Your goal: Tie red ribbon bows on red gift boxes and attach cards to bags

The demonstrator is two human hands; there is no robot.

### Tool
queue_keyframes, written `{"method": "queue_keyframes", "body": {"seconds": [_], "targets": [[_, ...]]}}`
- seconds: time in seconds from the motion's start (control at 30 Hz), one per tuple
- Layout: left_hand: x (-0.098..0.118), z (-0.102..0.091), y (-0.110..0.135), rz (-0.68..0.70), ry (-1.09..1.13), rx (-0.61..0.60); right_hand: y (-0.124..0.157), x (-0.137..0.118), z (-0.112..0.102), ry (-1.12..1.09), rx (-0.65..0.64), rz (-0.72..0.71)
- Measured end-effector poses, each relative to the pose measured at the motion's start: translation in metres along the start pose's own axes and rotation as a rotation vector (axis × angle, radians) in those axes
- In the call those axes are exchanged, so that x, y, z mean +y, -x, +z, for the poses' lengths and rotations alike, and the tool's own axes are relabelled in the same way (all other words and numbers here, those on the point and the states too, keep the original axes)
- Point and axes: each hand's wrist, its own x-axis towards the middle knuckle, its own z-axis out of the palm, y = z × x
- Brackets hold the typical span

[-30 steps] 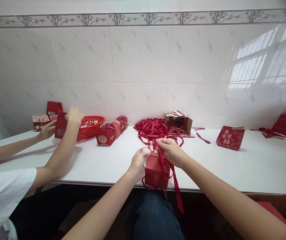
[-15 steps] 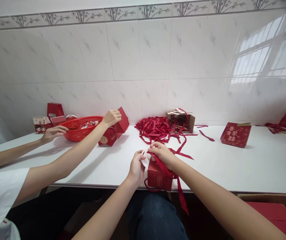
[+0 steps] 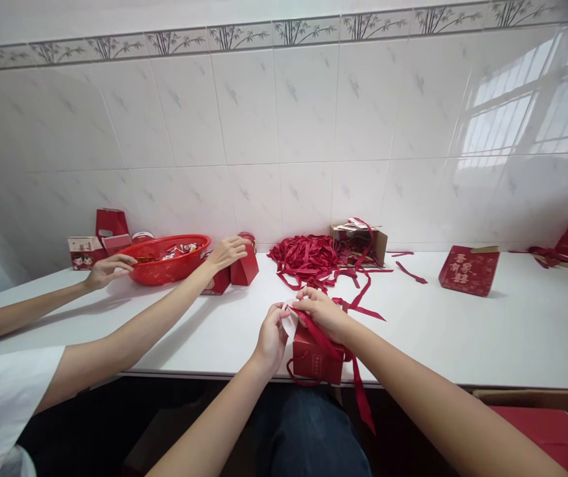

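My left hand [image 3: 272,334] pinches a small white tag [image 3: 290,322] above the near edge of the table. Close beside it, my right hand [image 3: 321,311] is closed on a red ribbon [image 3: 321,339], whose end meets the tag. Beneath my hands a small red gift box [image 3: 316,360] with a cord handle stands at the table's edge. One ribbon tail drapes over that edge. My fingers hide part of the box top and the spot where ribbon and tag meet.
Behind my hands lie a heap of red ribbons [image 3: 306,257] and an open cardboard box [image 3: 373,245]. At left, a co-worker's hands [image 3: 229,252] are by a red basket [image 3: 165,270] and a red box [image 3: 245,270]. A red bag [image 3: 470,270] stands at right.
The ribbon end in my right hand has come closer to the tag. The co-worker's right hand has lowered the red box's raised flap. My left hand has barely moved.
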Motion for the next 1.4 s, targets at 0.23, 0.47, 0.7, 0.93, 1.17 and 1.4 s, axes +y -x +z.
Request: {"method": "queue_keyframes", "body": {"seconds": [0.23,0.47,0.7,0.93,1.17,1.4], "targets": [[0.001,-0.001,0.0,-0.004,-0.021,-0.003,0.002,0.0,0.001,-0.003,0.011,0.01],[0.002,-0.002,0.001,-0.01,-0.066,-0.016,0.002,0.001,-0.001,0.004,0.028,0.003],[-0.001,-0.007,-0.006,-0.003,-0.038,-0.034,0.002,0.001,0.001,0.019,-0.015,-0.016],[0.006,-0.011,-0.011,-0.002,-0.413,-0.181,0.002,0.004,0.0,0.071,-0.032,-0.028],[0.034,-0.052,-0.017,0.252,-1.403,0.025,0.023,-0.031,-0.008,0.685,0.406,-0.659],[0.044,-0.076,-0.024,0.357,-1.591,0.145,0.069,-0.05,-0.049,0.895,0.39,-0.232]]}}
